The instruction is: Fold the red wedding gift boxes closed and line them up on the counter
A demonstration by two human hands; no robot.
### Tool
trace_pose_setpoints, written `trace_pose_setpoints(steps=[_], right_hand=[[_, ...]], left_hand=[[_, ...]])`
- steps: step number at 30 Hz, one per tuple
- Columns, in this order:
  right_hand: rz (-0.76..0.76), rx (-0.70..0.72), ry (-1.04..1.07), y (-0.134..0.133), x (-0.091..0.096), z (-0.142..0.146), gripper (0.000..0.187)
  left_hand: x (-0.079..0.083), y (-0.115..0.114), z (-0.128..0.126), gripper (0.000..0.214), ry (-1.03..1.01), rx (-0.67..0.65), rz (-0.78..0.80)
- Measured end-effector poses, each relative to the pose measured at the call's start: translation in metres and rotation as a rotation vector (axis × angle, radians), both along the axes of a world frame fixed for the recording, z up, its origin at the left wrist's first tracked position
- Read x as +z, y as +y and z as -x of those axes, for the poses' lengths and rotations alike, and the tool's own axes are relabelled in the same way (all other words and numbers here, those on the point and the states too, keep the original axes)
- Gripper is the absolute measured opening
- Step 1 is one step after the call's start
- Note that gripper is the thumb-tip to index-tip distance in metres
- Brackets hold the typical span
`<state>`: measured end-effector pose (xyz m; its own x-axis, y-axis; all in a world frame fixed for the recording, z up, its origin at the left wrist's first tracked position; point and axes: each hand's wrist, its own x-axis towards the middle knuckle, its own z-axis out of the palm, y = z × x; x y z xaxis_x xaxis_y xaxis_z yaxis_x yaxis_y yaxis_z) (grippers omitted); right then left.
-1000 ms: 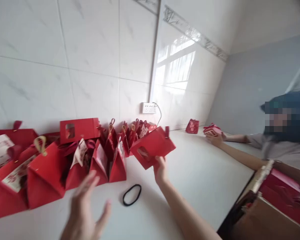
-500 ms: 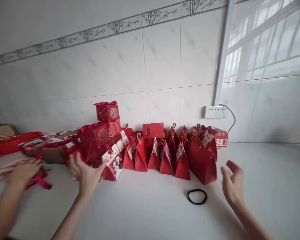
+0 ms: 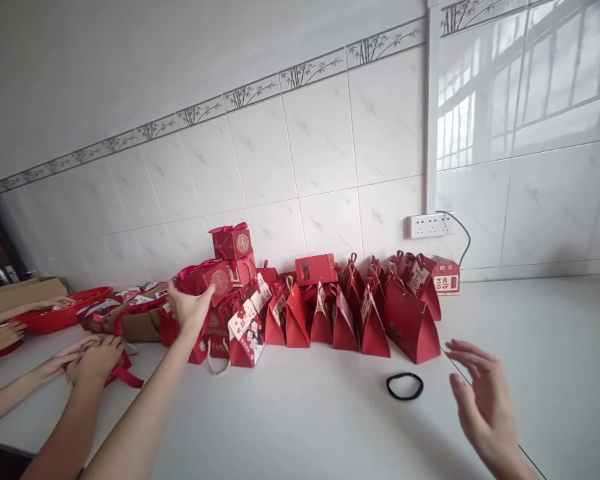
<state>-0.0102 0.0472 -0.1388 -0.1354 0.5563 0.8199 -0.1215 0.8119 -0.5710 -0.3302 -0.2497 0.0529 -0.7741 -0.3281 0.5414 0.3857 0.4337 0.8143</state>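
Left of and well beyond the black band (image 3: 405,386), the left hand (image 3: 191,308) is spread against a ribboned box (image 3: 213,274), fingers and thumb apart; whether it is clenched on the box cannot be told. Just right of the band, the right hand (image 3: 485,402) is empty, fingers parted. Judged advisable: 2 palms on the box's sides, any lift kept level, and no nudging of the top box (image 3: 231,243), also left of and beyond the band, as it could topple
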Motion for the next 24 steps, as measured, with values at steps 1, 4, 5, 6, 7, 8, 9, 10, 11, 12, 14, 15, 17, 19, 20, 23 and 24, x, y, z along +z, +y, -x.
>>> trace_pose_setpoints(steps=[1,4,5,6,7,8,9,10,11,12,14,15,17,19,20,23,24], right_hand=[[-0.054,0.041,-0.029,-0.011,0.003,-0.001,0.019],[-0.165,0.233,-0.151,-0.05,0.022,0.002,0.032],[-0.167,0.302,-0.186,-0.063,0.031,0.003,0.046],[-0.159,0.35,-0.214,-0.075,0.041,0.004,0.062],[-0.153,0.371,-0.225,-0.085,0.05,0.004,0.076],[-0.151,0.369,-0.242,-0.092,0.059,0.002,0.088],[-0.16,0.34,-0.268,-0.096,0.066,-0.001,0.094],[-0.177,0.289,-0.301,-0.097,0.071,-0.006,0.093],[-0.195,0.228,-0.342,-0.095,0.074,-0.012,0.087],[-0.207,0.159,-0.378,-0.088,0.075,-0.02,0.079],[-0.183,0.02,-0.413,-0.063,0.072,-0.039,0.064],[-0.142,-0.058,-0.394,-0.046,0.07,-0.051,0.066],[-0.002,-0.249,-0.351,-0.006,0.067,-0.075,0.08],[0.218,-0.513,-0.267,0.035,0.063,-0.097,0.092],[0.312,-0.634,-0.218,0.055,0.06,-0.107,0.091],[0.566,-0.733,-0.23,0.1,0.04,-0.127,0.084],[0.624,-0.7,-0.265,0.112,0.03,-0.131,0.076]], left_hand=[[-0.004,-0.002,-0.012,0.1,0.053,-0.011,-0.024],[-0.033,0.007,-0.065,0.097,0.176,-0.172,-0.041],[-0.049,0.015,-0.088,0.096,0.189,-0.265,-0.021],[-0.066,0.026,-0.112,0.097,0.199,-0.358,0.005],[-0.083,0.038,-0.136,0.098,0.204,-0.444,0.032],[-0.101,0.052,-0.16,0.095,0.236,-0.552,0.07],[-0.117,0.066,-0.181,0.091,0.35,-0.71,0.143],[-0.131,0.079,-0.2,0.093,0.518,-0.799,0.2],[-0.141,0.091,-0.214,0.095,0.632,-0.838,0.234],[-0.148,0.1,-0.222,0.096,0.657,-0.866,0.279],[-0.15,0.109,-0.217,0.096,0.65,-0.9,0.427],[-0.145,0.107,-0.205,0.093,0.613,-0.887,0.504],[-0.125,0.096,-0.162,0.073,0.486,-0.755,0.492],[-0.097,0.075,-0.109,0.064,0.338,-0.535,0.421],[-0.083,0.064,-0.082,0.068,0.265,-0.422,0.395],[-0.053,0.03,-0.022,0.076,0.045,-0.182,0.358],[-0.049,0.021,-0.01,0.08,-0.018,-0.137,0.35]])
